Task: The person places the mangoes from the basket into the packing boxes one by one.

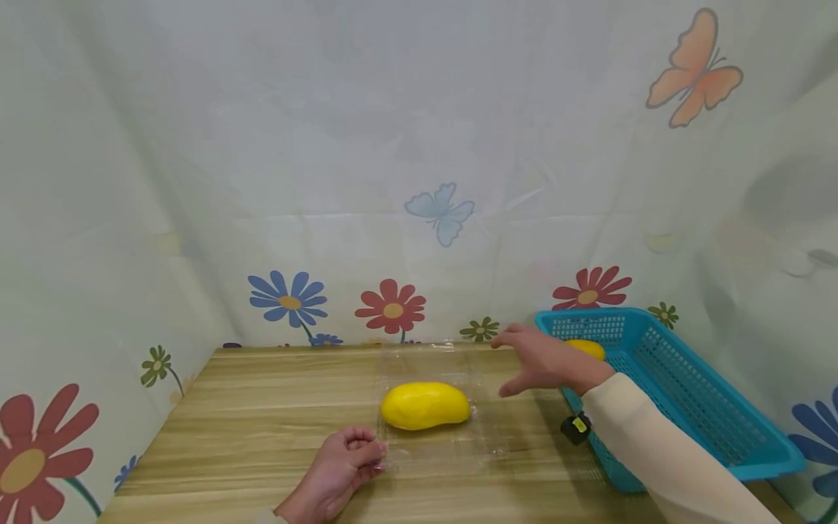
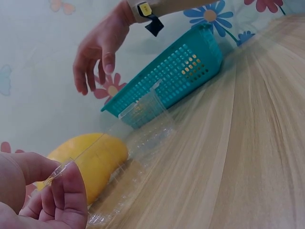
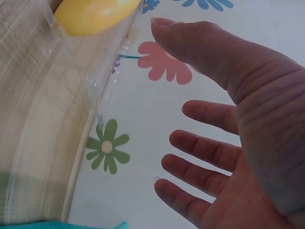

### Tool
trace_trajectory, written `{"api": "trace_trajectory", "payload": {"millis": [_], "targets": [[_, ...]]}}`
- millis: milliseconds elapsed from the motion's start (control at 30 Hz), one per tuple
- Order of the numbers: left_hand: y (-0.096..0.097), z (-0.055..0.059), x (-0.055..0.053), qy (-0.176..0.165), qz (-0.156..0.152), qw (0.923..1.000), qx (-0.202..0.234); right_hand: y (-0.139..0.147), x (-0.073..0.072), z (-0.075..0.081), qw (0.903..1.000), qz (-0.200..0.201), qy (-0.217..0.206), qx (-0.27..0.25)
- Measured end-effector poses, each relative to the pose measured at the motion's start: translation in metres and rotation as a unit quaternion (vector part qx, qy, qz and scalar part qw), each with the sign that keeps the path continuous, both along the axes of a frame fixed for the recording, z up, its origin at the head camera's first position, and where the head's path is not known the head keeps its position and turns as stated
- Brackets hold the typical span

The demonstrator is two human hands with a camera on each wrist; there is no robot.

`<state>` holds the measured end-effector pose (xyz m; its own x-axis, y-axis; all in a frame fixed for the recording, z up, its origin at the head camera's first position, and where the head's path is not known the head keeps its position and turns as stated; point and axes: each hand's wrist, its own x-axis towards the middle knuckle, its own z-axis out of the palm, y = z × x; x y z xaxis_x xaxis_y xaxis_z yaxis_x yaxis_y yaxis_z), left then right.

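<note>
A clear plastic clamshell box (image 1: 452, 460) lies spread out on the wooden table, with a yellow mango (image 1: 425, 405) resting in it. At the near left corner, my left hand (image 1: 343, 466) pinches the box's thin edge between thumb and fingers; the left wrist view shows this plastic rim (image 2: 61, 171) up close. My right hand (image 1: 546, 362) hovers beyond the box's right side, fingers spread and thumb apart. In the right wrist view, nothing lies between the right hand's fingers (image 3: 205, 150).
To the right stands a turquoise mesh basket (image 1: 661, 400), partly behind the right forearm. Another yellow mango (image 1: 588, 349) shows at the basket's far left end. A flowered curtain (image 1: 327, 145) hangs along the table's back edge. The right wrist wears a small black device (image 1: 575, 429).
</note>
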<state>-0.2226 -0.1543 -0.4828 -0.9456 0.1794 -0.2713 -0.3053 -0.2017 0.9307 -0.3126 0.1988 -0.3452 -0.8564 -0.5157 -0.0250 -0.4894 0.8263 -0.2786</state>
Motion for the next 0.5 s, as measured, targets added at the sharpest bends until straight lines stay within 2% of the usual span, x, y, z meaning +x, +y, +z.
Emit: {"api": "trace_trajectory", "payload": {"millis": [200, 500], "targets": [[0.001, -0.001, 0.0, 0.001, 0.0, 1.0, 0.0, 0.015, 0.004, 0.004, 0.9997, -0.011, 0.02, -0.005], [0.001, 0.002, 0.002, 0.006, -0.001, 1.0, 0.0, 0.038, 0.012, 0.009, 0.9995, -0.028, 0.016, 0.006]]}}
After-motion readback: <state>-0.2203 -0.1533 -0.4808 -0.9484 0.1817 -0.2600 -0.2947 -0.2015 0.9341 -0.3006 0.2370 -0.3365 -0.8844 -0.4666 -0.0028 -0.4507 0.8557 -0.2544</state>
